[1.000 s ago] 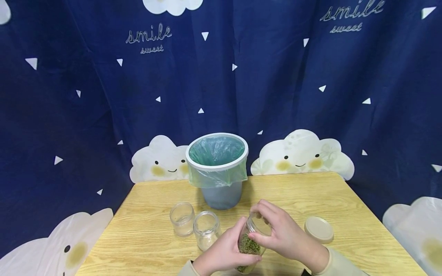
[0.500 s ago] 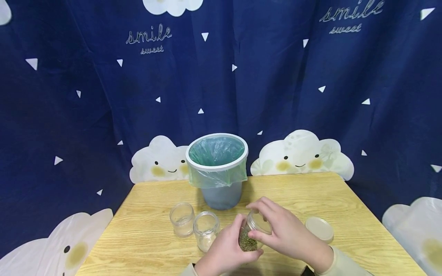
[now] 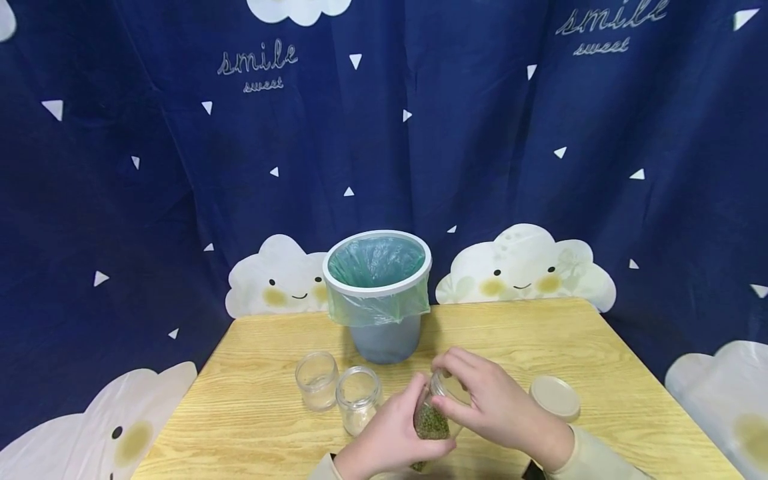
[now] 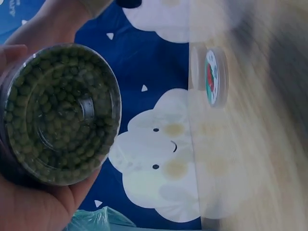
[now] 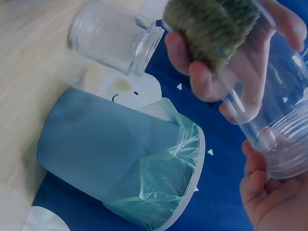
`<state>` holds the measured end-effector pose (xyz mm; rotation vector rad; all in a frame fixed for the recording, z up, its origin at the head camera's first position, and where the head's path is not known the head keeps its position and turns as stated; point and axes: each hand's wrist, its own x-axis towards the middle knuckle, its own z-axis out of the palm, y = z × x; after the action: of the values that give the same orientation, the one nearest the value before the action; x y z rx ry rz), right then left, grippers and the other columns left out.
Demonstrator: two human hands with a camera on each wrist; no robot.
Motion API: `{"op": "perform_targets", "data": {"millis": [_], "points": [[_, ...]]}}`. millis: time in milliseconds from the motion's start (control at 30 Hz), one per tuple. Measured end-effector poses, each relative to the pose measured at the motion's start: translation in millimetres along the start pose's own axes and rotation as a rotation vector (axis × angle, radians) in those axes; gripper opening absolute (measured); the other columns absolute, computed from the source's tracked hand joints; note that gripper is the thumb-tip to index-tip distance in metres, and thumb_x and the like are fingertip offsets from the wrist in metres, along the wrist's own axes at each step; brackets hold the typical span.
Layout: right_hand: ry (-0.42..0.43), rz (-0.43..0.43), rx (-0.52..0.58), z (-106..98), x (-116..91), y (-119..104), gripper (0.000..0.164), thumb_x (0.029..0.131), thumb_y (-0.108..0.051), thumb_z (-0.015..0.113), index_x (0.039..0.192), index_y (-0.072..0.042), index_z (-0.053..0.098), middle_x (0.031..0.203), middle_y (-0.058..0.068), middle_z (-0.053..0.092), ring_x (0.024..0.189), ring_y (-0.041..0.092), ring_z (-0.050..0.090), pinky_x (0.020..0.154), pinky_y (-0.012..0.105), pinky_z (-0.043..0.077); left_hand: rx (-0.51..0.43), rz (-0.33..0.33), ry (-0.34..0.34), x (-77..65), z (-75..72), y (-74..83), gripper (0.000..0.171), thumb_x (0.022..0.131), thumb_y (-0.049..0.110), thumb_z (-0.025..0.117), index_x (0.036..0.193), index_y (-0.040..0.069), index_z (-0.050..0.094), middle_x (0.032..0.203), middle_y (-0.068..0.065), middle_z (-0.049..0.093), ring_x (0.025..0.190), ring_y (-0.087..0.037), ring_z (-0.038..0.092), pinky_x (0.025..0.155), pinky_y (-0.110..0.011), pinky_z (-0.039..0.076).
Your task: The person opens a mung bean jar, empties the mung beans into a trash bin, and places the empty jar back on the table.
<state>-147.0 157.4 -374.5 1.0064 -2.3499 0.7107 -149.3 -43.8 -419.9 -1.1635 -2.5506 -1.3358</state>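
A clear jar with small green beans [image 3: 431, 421] in its bottom is held tilted between both hands near the table's front. My left hand [image 3: 396, 427] grips the jar's body, thumb up along its side. In the left wrist view the round jar base [image 4: 62, 115] faces the camera, beans showing through it. My right hand [image 3: 486, 400] holds the jar by its threaded mouth [image 5: 288, 144], fingers and thumb curled about the rim. An open glass jar [image 3: 359, 400] stands just left of my left hand. Beside that is another clear round container [image 3: 317, 381].
A grey-blue bin [image 3: 384, 340] lined with a green plastic bag stands behind the hands. To the right lies a beige round lid [image 3: 555, 398] on the wooden table [image 3: 270, 433]. A dark blue curtain [image 3: 384, 133] hangs behind the table.
The jar of beans has tipped up and then come back part of the way, its beans shifting inside. Both hands keep their grip. The other containers, bin and lid stay put.
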Motion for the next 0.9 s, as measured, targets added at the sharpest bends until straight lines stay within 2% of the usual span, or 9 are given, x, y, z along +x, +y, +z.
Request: {"op": "perform_targets", "data": {"millis": [133, 300, 367, 500, 600, 700, 733, 800, 900], "points": [[0.006, -0.073, 0.037, -1.9, 1.5, 1.0, 0.029, 0.086, -0.033, 0.071, 0.112, -0.027, 0.059, 0.101, -0.021, 0.054, 0.085, -0.002, 0.053, 0.073, 0.019, 0.048, -0.092, 0.009, -0.077, -0.7, -4.3, -1.8, 0.055, 0.081, 0.040, 0.075, 0.120, 0.028, 0.039, 0.081, 0.015, 0.045, 0.075, 0.004, 0.047, 0.068, -0.016, 0.045], [0.024, -0.207, 0.071, -4.1, 4.2, 2.5, 0.036, 0.080, -0.027, 0.073, 0.113, -0.023, 0.060, 0.103, -0.020, 0.052, 0.079, -0.001, 0.050, 0.072, 0.010, 0.041, -0.190, 0.072, -0.200, -0.9, -10.6, -4.9, 0.077, 0.086, 0.030, 0.072, 0.147, 0.027, 0.026, 0.117, 0.011, 0.063, 0.114, -0.002, 0.056, 0.101, -0.026, 0.043], [0.015, -0.266, 0.093, -5.1, 5.7, 3.8, 0.036, 0.081, -0.028, 0.072, 0.115, -0.022, 0.060, 0.105, -0.018, 0.053, 0.083, 0.000, 0.052, 0.076, 0.009, 0.041, -0.259, 0.111, -0.266, 0.0, -12.9, -6.4, 0.078, 0.088, 0.023, 0.070, 0.150, 0.024, 0.022, 0.132, 0.004, 0.059, 0.123, -0.007, 0.053, 0.106, -0.028, 0.040], [-0.019, -0.355, 0.127, -7.1, 8.1, 6.0, 0.038, 0.084, -0.029, 0.070, 0.119, -0.019, 0.058, 0.110, -0.015, 0.054, 0.093, 0.000, 0.054, 0.085, 0.013, 0.043, -0.395, 0.165, -0.351, 2.1, -13.8, -9.2, 0.084, 0.089, 0.010, 0.067, 0.153, 0.021, 0.014, 0.142, -0.004, 0.051, 0.128, -0.012, 0.051, 0.112, -0.029, 0.034], [-0.053, -0.355, 0.102, -9.4, 7.7, 6.9, 0.045, 0.085, -0.031, 0.070, 0.125, -0.021, 0.056, 0.114, -0.015, 0.054, 0.099, -0.001, 0.054, 0.088, 0.016, 0.044, -0.374, 0.149, -0.323, 1.3, -12.5, -10.3, 0.087, 0.089, 0.013, 0.068, 0.154, 0.022, 0.011, 0.138, -0.002, 0.054, 0.126, -0.012, 0.053, 0.112, -0.030, 0.034], [-0.107, -0.307, 0.049, -13.7, 6.0, 7.6, 0.059, 0.082, -0.037, 0.073, 0.135, -0.024, 0.049, 0.121, -0.014, 0.052, 0.105, 0.002, 0.054, 0.090, 0.023, 0.047, -0.273, 0.054, -0.236, -1.6, -11.0, -8.9, 0.088, 0.087, 0.027, 0.072, 0.153, 0.026, 0.014, 0.134, 0.004, 0.055, 0.125, -0.008, 0.051, 0.108, -0.030, 0.037], [-0.124, -0.285, 0.029, -15.3, 5.6, 8.0, 0.064, 0.081, -0.039, 0.074, 0.138, -0.025, 0.047, 0.124, -0.013, 0.052, 0.106, 0.003, 0.055, 0.090, 0.026, 0.048, -0.230, 0.018, -0.203, -2.3, -10.4, -8.3, 0.084, 0.085, 0.032, 0.073, 0.150, 0.026, 0.020, 0.122, 0.006, 0.060, 0.113, -0.005, 0.056, 0.099, -0.027, 0.045], [-0.155, -0.229, -0.002, -19.1, 5.4, 8.2, 0.074, 0.078, -0.044, 0.074, 0.142, -0.028, 0.041, 0.130, -0.014, 0.049, 0.110, 0.004, 0.054, 0.090, 0.030, 0.049, -0.216, -0.055, -0.146, -3.5, -8.7, -7.0, 0.077, 0.083, 0.037, 0.074, 0.145, 0.028, 0.029, 0.117, 0.010, 0.060, 0.105, -0.002, 0.058, 0.090, -0.024, 0.049], [-0.157, -0.143, -0.031, -23.6, 6.5, 9.1, 0.078, 0.077, -0.048, 0.074, 0.144, -0.029, 0.040, 0.133, -0.016, 0.047, 0.111, 0.004, 0.054, 0.089, 0.033, 0.050, -0.217, -0.094, -0.063, -3.5, -6.5, -6.0, 0.066, 0.081, 0.038, 0.076, 0.134, 0.028, 0.038, 0.105, 0.010, 0.061, 0.089, 0.000, 0.060, 0.075, -0.020, 0.051]]}}
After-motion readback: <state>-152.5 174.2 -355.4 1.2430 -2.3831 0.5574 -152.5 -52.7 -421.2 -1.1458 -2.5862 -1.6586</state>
